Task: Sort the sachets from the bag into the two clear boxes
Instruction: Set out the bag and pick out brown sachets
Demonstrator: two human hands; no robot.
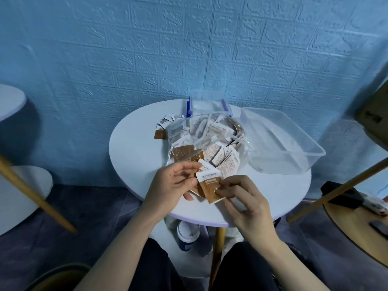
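Your left hand and right hand meet over the near edge of the round white surface, and between them they hold a brown-and-white sachet. The fingers of your right hand curl round its lower right corner, pinching it; the thumb of your left hand presses on its left edge, with more sachets seemingly tucked under that hand's fingers, though how many you cannot tell.

Just beyond your hands lies the clear bag, slumped on the surface and full of sachets, brown ones and white printed ones mixed. A few loose sachets lie on the surface beside the bag's far left corner.

Behind the bag stands the smaller clear box with blue clips on its sides. To the right of the bag sits the larger clear box, reaching out past the surface's right edge. Whether either box holds any sachets is hard to tell.

Below the surface, between your knees, a cup with a white lid stands on the floor.
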